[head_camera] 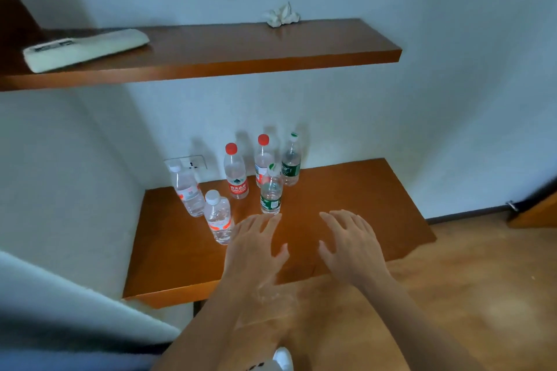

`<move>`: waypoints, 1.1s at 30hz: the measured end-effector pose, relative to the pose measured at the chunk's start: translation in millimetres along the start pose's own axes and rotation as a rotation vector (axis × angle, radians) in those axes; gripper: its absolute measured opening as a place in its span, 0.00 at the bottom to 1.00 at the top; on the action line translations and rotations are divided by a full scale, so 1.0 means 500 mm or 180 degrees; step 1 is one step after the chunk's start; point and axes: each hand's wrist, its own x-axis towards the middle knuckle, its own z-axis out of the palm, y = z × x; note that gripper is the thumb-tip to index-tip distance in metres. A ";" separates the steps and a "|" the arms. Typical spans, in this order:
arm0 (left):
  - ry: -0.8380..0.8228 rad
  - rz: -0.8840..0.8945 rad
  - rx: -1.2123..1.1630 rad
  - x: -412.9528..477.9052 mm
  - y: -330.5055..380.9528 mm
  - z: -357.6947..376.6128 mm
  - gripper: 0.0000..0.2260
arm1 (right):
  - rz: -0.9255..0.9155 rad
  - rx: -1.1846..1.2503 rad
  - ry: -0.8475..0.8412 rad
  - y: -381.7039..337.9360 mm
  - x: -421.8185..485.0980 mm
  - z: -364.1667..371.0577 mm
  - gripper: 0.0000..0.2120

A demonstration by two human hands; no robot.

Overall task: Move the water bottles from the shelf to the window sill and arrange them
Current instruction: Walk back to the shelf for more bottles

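Left hand [256, 250], right hand [352, 245] both spread open, empty, hovering mid-frame over lower shelf [361, 205]. Six water bottles [237, 173] clustered just beyond, centre-left. Probably grab nearest green-label bottle [271, 191] by body, one per hand, lift straight so neighbours don't tip.

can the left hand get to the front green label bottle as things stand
Probably yes. The left hand is open and empty, its fingertips just short of the front green-label bottle, with bare lower shelf between them. The white-cap bottle stands close on the left, so the grip should come in from the front.
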 end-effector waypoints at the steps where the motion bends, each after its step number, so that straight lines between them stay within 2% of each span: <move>1: 0.0019 -0.0080 -0.0004 0.017 -0.008 0.001 0.28 | -0.0048 0.0012 -0.0024 0.003 0.026 0.006 0.29; 5: 0.0142 -0.0328 0.0001 0.049 -0.040 -0.001 0.27 | -0.0216 0.0085 -0.0150 0.011 0.106 0.034 0.29; 12: -0.0118 -0.1161 -0.0230 0.004 -0.084 0.035 0.27 | -0.0396 0.0248 -0.0604 0.033 0.232 0.107 0.30; 17: 0.0400 -0.2002 -0.0395 -0.041 -0.110 0.047 0.24 | -0.0573 0.0490 -0.0870 0.031 0.310 0.142 0.32; 21: 0.0511 -0.2739 -0.0763 -0.030 -0.140 0.059 0.30 | -0.0512 0.0734 -0.0998 0.024 0.368 0.174 0.38; 27: 0.0736 -0.2972 -0.1357 0.050 -0.206 0.094 0.47 | -0.0138 0.1886 -0.1264 -0.017 0.435 0.248 0.47; 33: 0.0944 -0.2913 -0.1808 0.115 -0.214 0.130 0.44 | -0.0049 0.2847 -0.1277 -0.027 0.442 0.297 0.43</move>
